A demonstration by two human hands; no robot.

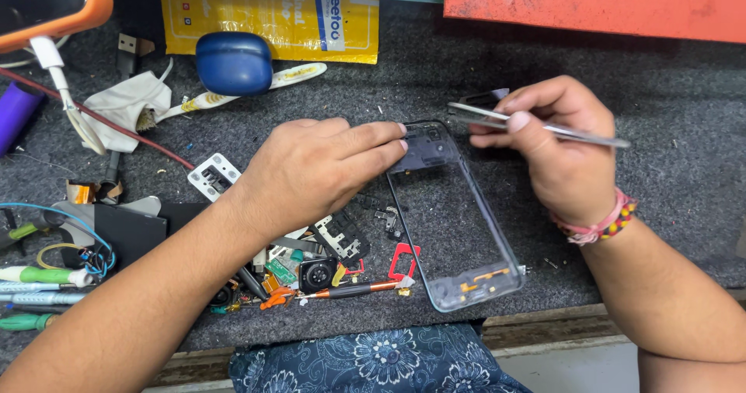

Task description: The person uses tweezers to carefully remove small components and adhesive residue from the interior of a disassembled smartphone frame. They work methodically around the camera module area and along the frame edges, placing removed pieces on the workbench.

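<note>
- Head view looks down on a dark grey table with a rough mat on top.
- A flat red board lies along the far right edge, and a yellow packet lies at the far middle.
- A phone in an orange case sits in the far left corner with a white cable plugged into it.
- The phone frame lies in the middle of the table, long side pointing away. It is like an empty tray: you can see the mat through it. Only small parts sit inside, dark bits at the far end and tiny orange bits at the near end.
- The left hand lies flat, palm down. Its fingers are close together and the tips press on the far left corner of the phone frame.
- The right hand is just past the far right corner of the frame. Its grip is pinched shut on silver tweezers, which point left.
- A small dark piece shows just behind the tweezer tips; I cannot tell if they touch it.
- A round blue case rests on a toothbrush at the far left.
- Little phone parts and a small screwdriver lie in a heap near the left wrist.
</note>
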